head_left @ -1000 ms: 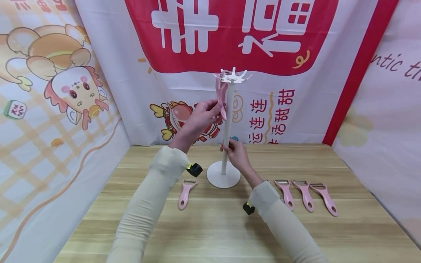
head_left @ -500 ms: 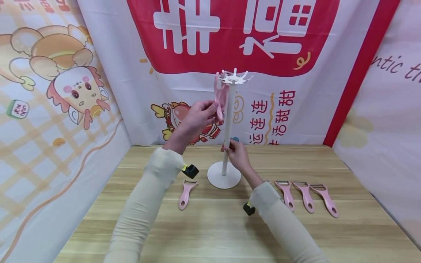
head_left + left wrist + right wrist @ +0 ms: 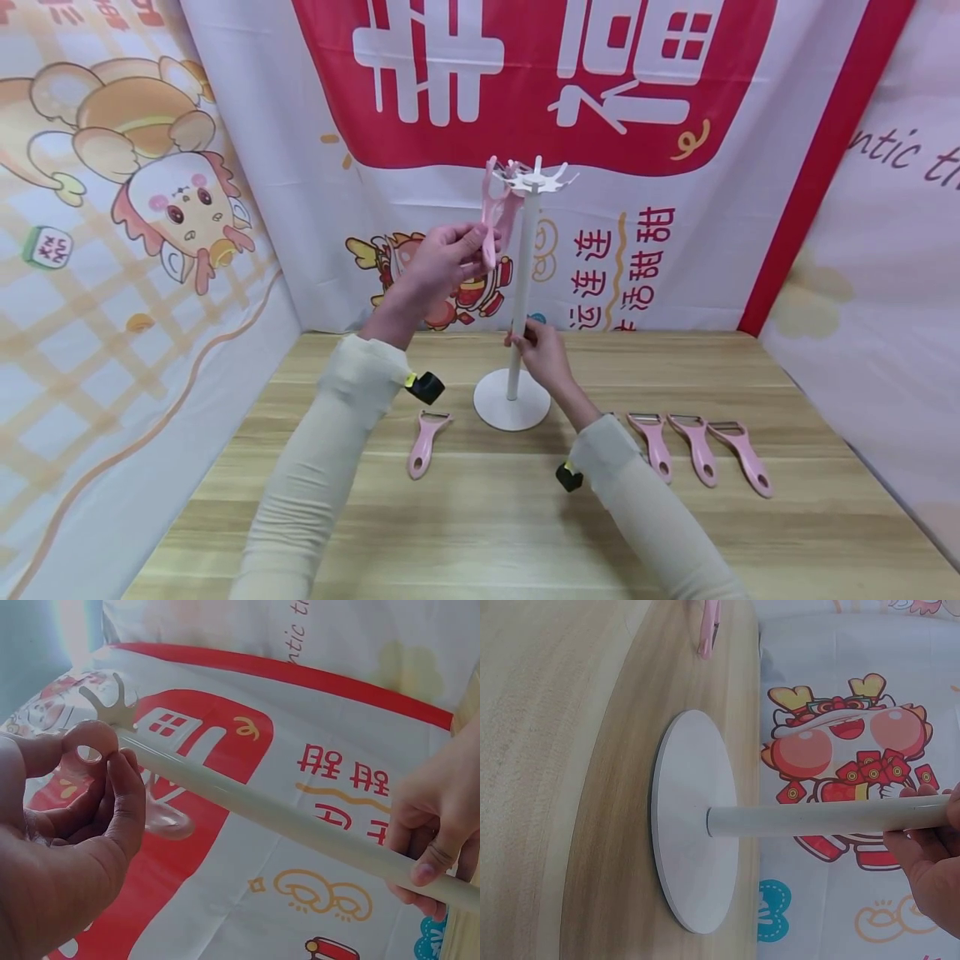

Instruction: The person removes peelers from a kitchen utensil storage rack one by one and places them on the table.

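Note:
My left hand (image 3: 444,260) pinches a pink peeler (image 3: 489,237) by its handle end, its head raised beside the hooks of a white hook stand (image 3: 526,267). Whether that head touches a hook cannot be told. In the left wrist view the thumb and fingers close round the handle's holed end. Just behind it another pink peeler (image 3: 508,218) hangs at the hooks; it shows as a pale handle (image 3: 166,817) below the pole in the left wrist view. Lower down, my right hand (image 3: 545,357) grips the pole (image 3: 802,819) above the round base (image 3: 697,825).
One pink peeler (image 3: 423,446) lies on the wooden table (image 3: 480,533) left of the stand. To the right lie three more: a near one (image 3: 655,446), a middle one (image 3: 697,450) and an outer one (image 3: 744,458). Printed cloths (image 3: 420,200) wall the back and sides.
My left hand has drawn slightly left and up with the peeler, away from the pole, so the hanging peeler behind shows apart from it. The right hand stays on the pole.

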`<act>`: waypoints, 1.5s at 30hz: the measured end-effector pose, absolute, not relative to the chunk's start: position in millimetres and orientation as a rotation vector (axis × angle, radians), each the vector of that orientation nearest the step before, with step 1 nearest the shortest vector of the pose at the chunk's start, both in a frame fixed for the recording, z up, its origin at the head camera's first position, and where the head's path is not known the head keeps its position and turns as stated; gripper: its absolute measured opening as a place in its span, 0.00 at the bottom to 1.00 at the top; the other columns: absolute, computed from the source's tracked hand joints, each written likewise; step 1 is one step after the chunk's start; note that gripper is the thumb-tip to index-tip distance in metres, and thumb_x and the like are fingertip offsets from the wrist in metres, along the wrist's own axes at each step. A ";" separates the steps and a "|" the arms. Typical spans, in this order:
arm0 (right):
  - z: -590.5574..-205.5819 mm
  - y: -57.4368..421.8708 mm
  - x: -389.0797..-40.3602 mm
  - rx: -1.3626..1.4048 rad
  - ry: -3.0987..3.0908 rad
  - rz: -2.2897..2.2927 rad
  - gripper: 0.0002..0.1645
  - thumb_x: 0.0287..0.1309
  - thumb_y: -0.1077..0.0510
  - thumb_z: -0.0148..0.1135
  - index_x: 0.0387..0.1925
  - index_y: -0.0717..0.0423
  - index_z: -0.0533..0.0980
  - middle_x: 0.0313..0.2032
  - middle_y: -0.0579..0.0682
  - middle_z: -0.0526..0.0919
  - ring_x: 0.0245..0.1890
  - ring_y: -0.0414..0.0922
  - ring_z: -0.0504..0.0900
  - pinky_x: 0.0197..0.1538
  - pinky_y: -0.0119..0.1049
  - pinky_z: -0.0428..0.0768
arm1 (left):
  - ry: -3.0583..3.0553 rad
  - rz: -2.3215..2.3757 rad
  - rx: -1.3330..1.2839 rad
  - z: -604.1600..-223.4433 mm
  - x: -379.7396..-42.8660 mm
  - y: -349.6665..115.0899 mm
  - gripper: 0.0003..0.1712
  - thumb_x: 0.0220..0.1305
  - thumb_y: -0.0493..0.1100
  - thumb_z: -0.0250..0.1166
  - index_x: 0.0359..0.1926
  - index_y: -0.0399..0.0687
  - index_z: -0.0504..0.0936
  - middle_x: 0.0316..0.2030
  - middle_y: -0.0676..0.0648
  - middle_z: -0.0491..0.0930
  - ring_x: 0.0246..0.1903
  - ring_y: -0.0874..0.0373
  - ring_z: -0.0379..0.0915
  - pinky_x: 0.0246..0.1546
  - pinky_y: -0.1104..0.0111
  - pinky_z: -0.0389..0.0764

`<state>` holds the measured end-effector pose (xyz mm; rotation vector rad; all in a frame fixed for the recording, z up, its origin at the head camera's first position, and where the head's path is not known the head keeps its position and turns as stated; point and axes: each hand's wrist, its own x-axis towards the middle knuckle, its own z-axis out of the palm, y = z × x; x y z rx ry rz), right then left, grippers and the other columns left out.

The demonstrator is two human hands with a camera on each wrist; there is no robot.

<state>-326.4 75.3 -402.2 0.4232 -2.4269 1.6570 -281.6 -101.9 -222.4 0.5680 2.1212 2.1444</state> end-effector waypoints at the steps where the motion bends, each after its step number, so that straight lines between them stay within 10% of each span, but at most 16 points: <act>1: -402.2 75.3 -326.5 0.424 -2.428 1.657 0.12 0.69 0.62 0.57 0.48 0.68 0.78 0.41 0.59 0.86 0.48 0.54 0.85 0.59 0.49 0.82 | 2.110 2.152 0.577 -221.9 -281.4 -102.8 0.25 0.75 0.47 0.52 0.65 0.37 0.72 0.58 0.35 0.75 0.51 0.50 0.77 0.60 0.64 0.79; 45: -401.0 75.0 -323.1 0.436 -2.425 1.644 0.09 0.69 0.65 0.56 0.46 0.63 0.79 0.41 0.59 0.86 0.48 0.53 0.85 0.60 0.49 0.82 | 1.936 2.289 0.663 -228.1 -271.4 -123.3 0.09 0.78 0.45 0.49 0.50 0.45 0.70 0.38 0.46 0.72 0.36 0.57 0.72 0.38 0.76 0.80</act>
